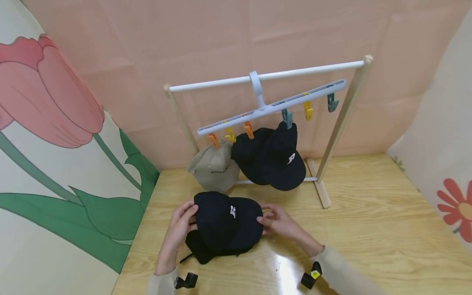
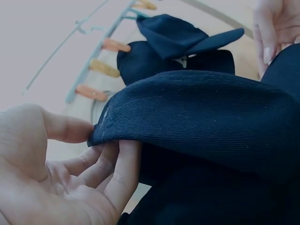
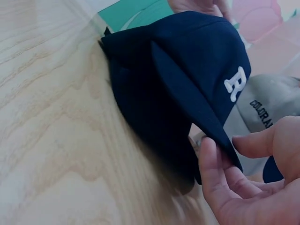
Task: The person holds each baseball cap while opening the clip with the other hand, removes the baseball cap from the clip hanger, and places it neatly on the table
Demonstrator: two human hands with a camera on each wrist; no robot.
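R-logo cap (image 1: 217, 219) pinched at both ends, near side of the rack (image 1: 309, 71).
Left hand (image 1: 180, 223) grips crown edge, right hand (image 1: 278, 221) brim; light, level pinch best, clear of lower cap (image 1: 200, 250).

Head view high, fwd+down; wrist views close, opp. sides, share held cap (image 1: 219, 223).

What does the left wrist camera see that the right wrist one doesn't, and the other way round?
Only the left wrist view shows the pale blue hanger. Only the right wrist view shows the white R on the held dark cap and a printed green leaf. Both show that cap, the left hand and the right hand.
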